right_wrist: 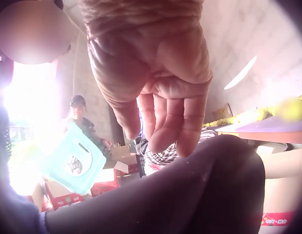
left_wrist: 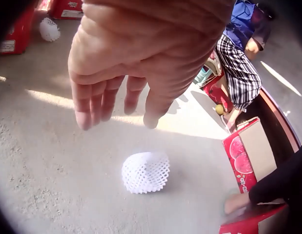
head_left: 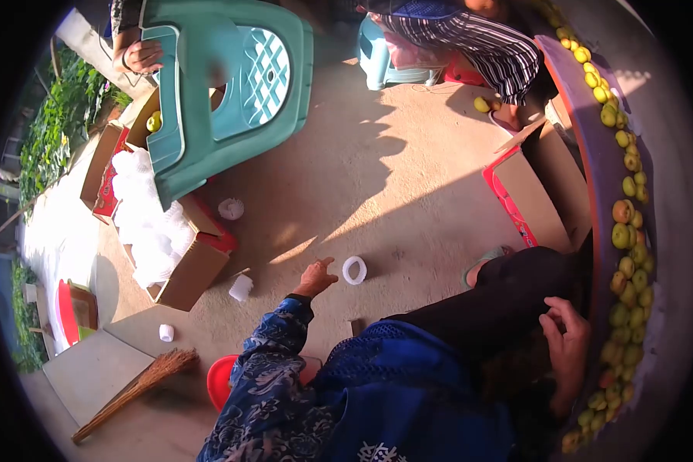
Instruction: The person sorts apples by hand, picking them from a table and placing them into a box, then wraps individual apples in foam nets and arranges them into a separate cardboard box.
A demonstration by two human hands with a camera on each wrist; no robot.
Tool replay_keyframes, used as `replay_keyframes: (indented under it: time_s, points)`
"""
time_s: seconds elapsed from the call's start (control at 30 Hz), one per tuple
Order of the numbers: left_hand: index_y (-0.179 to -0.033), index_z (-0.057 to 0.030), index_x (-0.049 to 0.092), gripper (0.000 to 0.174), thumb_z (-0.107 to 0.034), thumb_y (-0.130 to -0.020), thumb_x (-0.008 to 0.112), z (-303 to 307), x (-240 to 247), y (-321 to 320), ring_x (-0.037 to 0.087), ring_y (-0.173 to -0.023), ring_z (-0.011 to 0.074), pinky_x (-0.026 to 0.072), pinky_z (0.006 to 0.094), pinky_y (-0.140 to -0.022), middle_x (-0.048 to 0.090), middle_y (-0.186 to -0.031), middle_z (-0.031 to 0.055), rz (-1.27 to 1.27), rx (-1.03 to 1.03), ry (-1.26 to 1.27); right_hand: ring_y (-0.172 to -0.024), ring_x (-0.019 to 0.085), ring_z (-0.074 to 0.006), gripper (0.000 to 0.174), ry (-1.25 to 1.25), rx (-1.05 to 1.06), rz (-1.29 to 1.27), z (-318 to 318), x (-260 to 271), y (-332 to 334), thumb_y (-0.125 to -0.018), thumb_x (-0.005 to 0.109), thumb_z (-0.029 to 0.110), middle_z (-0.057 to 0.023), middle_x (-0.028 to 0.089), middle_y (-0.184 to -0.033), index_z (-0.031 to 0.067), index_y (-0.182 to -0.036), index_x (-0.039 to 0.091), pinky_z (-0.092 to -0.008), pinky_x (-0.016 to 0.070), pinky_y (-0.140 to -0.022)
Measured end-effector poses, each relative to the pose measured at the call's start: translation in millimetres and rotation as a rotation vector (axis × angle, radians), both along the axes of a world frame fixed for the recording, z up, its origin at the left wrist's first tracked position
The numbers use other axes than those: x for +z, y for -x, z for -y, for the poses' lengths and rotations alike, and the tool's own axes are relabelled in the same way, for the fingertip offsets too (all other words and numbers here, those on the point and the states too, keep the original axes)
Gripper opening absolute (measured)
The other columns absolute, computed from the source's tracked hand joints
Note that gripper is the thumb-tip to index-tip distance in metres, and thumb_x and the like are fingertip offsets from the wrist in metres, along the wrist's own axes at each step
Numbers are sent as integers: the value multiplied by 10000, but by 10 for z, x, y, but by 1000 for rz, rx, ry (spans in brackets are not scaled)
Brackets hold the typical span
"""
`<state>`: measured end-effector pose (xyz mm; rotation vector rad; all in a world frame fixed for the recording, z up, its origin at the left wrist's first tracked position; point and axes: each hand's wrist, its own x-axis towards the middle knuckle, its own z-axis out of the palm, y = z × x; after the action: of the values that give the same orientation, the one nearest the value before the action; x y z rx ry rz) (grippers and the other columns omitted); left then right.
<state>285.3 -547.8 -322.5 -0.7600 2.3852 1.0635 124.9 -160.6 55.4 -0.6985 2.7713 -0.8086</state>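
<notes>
My left hand (head_left: 316, 278) hovers over the concrete floor with nothing in it, fingers loosely extended. Just beyond its fingertips lies a white foam fruit net (head_left: 354, 270), its mesh plain in the left wrist view (left_wrist: 146, 172). Two more foam nets, one net (head_left: 231, 209) by a box and another net (head_left: 241, 288) left of my hand, lie on the floor. My right hand (head_left: 566, 335) holds nothing above my dark-trousered leg. Its fingers hang slightly bent in the right wrist view, near the shelf edge with yellow-green fruit (head_left: 627, 296).
An open carton (head_left: 196, 269) full of white foam nets stands at left. Another person's hand (head_left: 142, 56) grips a green plastic chair (head_left: 231, 146). A person in striped trousers (head_left: 470, 46) sits ahead, near an open carton (head_left: 535, 189). A straw broom (head_left: 142, 385) lies lower left.
</notes>
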Motion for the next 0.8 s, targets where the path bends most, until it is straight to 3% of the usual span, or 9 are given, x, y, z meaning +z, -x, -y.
replay_keyframes:
  time_s: [0.1,0.17,0.23,0.33,0.43,0.53,0.57,0.67,0.8]
  points:
    - [-1348,-134,469,684,-227,-718,717,-252,-191,185,570,-1099,390,479,462,-916,538,-1229,205,-175,-137,31,-665,587,-180,259,-3,21,-23,54,60,-27,-811,637,18,-110,607,-776,0,-1067,606,-294,471,-632]
    - [-1356,-158,460,681,-213,-725,708,-341,-420,274,554,-1117,396,475,474,-920,514,-1243,198,-107,-164,1,-677,614,-224,251,4,22,-26,116,130,-73,-813,648,21,-131,618,-791,5,-1061,611,-323,486,-634]
    - [-1325,-138,501,624,-227,-737,689,-382,-280,436,503,-1175,401,430,459,-985,502,-1261,246,3,-225,-30,-677,618,-222,255,-6,2,-31,136,165,-134,-810,651,17,-128,621,-790,6,-1062,613,-321,486,-631]
    - [-1263,-129,568,559,-258,-735,693,-397,-335,437,504,-1167,405,429,462,-982,487,-1279,271,136,-439,-9,-658,619,-200,265,2,-20,-24,180,182,-228,-794,666,8,-114,624,-779,10,-1056,620,-301,484,-613]
    - [-1129,-152,674,408,-287,-743,684,-378,-724,305,553,-1118,396,471,482,-926,530,-1241,179,133,-437,28,-646,618,-177,269,15,-24,-12,185,90,-275,-781,672,-11,-101,625,-771,11,-1045,625,-284,479,-593]
    - [-1165,-75,646,493,-333,-746,682,-242,-926,275,556,-1117,384,468,483,-922,577,-1202,191,75,-195,-61,-638,618,-181,264,24,-16,-28,164,49,-249,-783,670,-15,-99,621,-764,9,-1042,626,-288,481,-592]
    - [-1125,3,641,440,-300,-805,648,-241,-867,191,613,-1048,309,498,439,-876,651,-1072,172,-151,-44,48,-634,617,-180,265,30,-5,-39,177,62,-222,-784,670,-17,-98,619,-763,9,-1044,625,-288,481,-590]
    - [-1089,0,657,337,-247,-869,597,-107,29,418,648,-957,210,519,362,-829,680,-989,118,-338,506,-672,-625,614,-179,273,77,25,-71,265,112,-150,-783,674,-24,-96,614,-760,10,-1049,621,-288,481,-581]
    - [-1097,-14,666,310,-248,-904,600,-98,870,699,641,-918,126,507,277,-810,682,-1020,65,-605,449,-1128,-608,610,-189,316,175,105,-108,505,99,-52,-764,702,-34,-103,611,-786,22,-1062,612,-295,486,-562]
